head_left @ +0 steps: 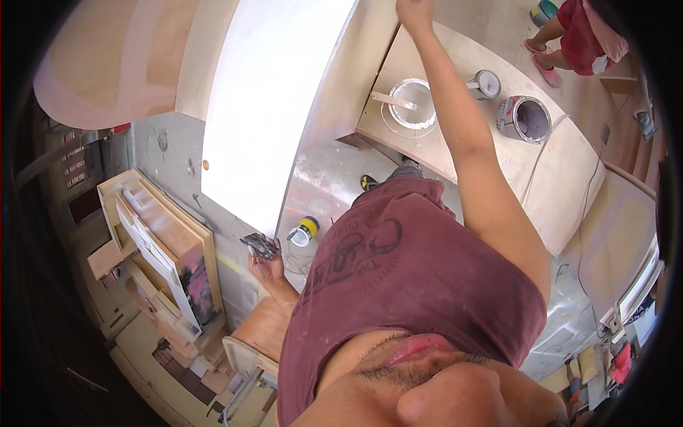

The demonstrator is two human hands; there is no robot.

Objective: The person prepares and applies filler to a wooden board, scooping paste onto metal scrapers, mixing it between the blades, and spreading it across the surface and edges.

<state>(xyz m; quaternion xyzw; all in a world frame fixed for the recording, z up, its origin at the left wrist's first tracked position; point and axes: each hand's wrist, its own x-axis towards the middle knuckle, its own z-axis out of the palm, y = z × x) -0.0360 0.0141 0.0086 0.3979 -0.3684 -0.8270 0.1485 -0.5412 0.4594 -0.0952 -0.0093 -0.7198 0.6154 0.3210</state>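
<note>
The left hand [267,267] sits low, its grip around a dark, smeared piece [260,245] by the near corner of the smooth white panel [263,114]. The right arm [462,117] stretches over the pale wooden tabletop [565,181], past a paint-coated round bucket [425,114]; I cannot tell the right hand [415,11]'s cropped grip.

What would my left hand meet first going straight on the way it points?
Likely the long white flat panel, whose near end shows right by your left hand, though depth is unclear.
</note>
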